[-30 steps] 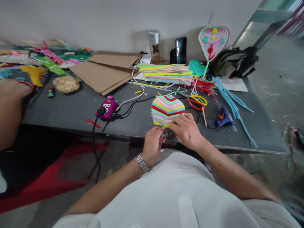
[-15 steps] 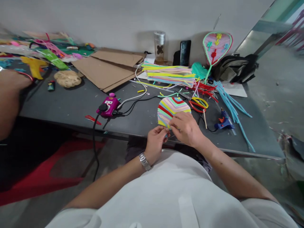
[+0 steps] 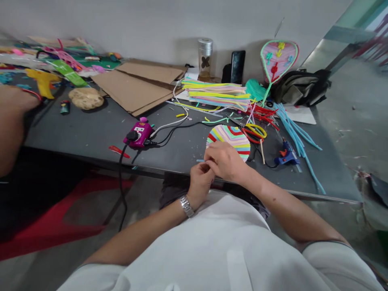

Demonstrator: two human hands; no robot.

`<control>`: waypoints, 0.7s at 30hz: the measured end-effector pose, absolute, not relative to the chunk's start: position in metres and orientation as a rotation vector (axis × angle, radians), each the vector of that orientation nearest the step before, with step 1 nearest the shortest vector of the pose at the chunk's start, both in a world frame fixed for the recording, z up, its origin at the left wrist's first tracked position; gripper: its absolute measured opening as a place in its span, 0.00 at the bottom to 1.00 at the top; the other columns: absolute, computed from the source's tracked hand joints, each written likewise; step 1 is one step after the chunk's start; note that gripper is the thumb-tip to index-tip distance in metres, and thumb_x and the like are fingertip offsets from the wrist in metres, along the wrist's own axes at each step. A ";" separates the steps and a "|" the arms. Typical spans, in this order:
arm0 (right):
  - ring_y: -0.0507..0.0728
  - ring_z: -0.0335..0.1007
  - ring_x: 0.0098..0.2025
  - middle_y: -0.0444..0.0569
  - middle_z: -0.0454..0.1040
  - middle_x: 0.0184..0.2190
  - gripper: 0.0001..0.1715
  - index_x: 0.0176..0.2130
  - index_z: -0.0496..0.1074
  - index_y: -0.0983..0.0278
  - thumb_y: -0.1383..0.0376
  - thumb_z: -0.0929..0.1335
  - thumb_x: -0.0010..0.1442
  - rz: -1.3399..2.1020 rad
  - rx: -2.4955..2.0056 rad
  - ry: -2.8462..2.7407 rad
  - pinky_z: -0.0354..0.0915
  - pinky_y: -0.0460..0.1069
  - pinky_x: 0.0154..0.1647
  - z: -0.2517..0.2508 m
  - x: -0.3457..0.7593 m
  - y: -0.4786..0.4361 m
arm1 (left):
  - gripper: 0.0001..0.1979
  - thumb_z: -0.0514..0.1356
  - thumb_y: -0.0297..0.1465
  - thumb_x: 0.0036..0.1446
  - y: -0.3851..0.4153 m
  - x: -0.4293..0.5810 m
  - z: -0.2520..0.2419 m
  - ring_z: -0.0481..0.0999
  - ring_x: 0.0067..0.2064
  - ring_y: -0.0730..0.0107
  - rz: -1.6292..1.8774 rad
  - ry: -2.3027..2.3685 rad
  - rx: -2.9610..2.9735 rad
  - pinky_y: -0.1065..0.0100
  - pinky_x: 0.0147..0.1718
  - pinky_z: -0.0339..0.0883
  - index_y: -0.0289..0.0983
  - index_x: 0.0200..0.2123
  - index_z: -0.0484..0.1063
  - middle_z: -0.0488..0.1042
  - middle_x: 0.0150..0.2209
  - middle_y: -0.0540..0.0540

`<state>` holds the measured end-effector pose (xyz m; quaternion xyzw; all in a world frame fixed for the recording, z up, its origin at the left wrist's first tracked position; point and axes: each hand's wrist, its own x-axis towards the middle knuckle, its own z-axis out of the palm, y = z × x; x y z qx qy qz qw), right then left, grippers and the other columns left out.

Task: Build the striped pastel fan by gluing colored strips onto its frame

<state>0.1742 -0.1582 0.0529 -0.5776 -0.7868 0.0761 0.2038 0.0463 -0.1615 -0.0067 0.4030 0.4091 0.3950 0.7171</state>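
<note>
Striped pipe-cleaner disc [image 3: 228, 141] is rn just past the front edge of the worktop [image 3: 75, 133], right in front of me; can't tell if it's flat down or lifted a bit. Vs a sec ago it's shifted right & my hands are bunched tighter at its lower left edge, so all the action's at that one spot, w/ the rest of the stripes left uncovered.

My right hand [image 3: 226, 161] is curled over that edge, gripping it. My left hand [image 3: 200, 186] is closed up narrow just under it, next to a short pale blue bit [image 3: 200, 160]; can't tell if it's actually pinching that. Watch [image 3: 186, 206] on my left wrist.

Just right of the disc: yellow-handled scissors [image 3: 256, 131], then a blue glue gun [image 3: 286, 155]. Behind it, a stack of pipe cleaners [image 3: 215, 95], w/ a pink-and-green pipe-cleaner paddle [image 3: 277, 56] further back. To the left, a magenta plug adapter [image 3: 138, 135] & cardboard sheets [image 3: 136, 87]. Far left, somebody else's forearm [image 3: 12, 121] by a yellow glue gun [image 3: 42, 81].
</note>
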 end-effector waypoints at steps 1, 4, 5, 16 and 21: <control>0.56 0.61 0.35 0.48 0.71 0.30 0.09 0.30 0.74 0.63 0.74 0.67 0.59 0.195 -1.587 -2.236 0.51 0.51 0.37 0.053 0.177 -0.157 | 0.18 0.75 0.38 0.41 -0.162 0.046 -0.007 0.58 0.21 0.81 0.863 0.901 0.899 0.74 0.22 0.51 0.36 0.20 0.69 0.66 0.18 0.56; 0.57 0.60 0.34 0.49 0.71 0.30 0.12 0.30 0.75 0.63 0.72 0.66 0.65 0.102 -1.521 -2.301 0.51 0.51 0.36 0.055 0.188 -0.158 | 0.16 0.74 0.38 0.44 -0.162 0.047 -0.006 0.60 0.21 0.80 0.836 0.896 0.905 0.73 0.22 0.52 0.35 0.22 0.72 0.69 0.20 0.54; 0.57 0.61 0.35 0.50 0.72 0.31 0.13 0.31 0.75 0.63 0.70 0.66 0.67 0.058 -1.504 -2.274 0.52 0.51 0.37 0.056 0.192 -0.162 | 0.16 0.74 0.38 0.44 -0.161 0.047 -0.006 0.61 0.21 0.80 0.834 0.900 0.899 0.73 0.22 0.53 0.35 0.23 0.72 0.71 0.20 0.53; 0.57 0.64 0.41 0.49 0.78 0.40 0.11 0.36 0.77 0.62 0.70 0.67 0.70 -0.307 -1.582 -2.136 0.51 0.55 0.44 0.030 0.206 -0.215 | 0.19 0.76 0.37 0.41 -0.161 0.051 0.006 0.69 0.26 0.77 0.835 0.867 0.708 0.74 0.23 0.58 0.37 0.26 0.69 0.71 0.25 0.53; 0.57 0.62 0.40 0.48 0.76 0.36 0.15 0.33 0.77 0.60 0.72 0.66 0.70 -0.359 -1.544 -2.178 0.50 0.54 0.46 0.027 0.206 -0.213 | 0.19 0.75 0.37 0.40 -0.163 0.050 0.010 0.69 0.27 0.78 0.812 0.832 0.648 0.75 0.22 0.58 0.37 0.27 0.68 0.70 0.26 0.54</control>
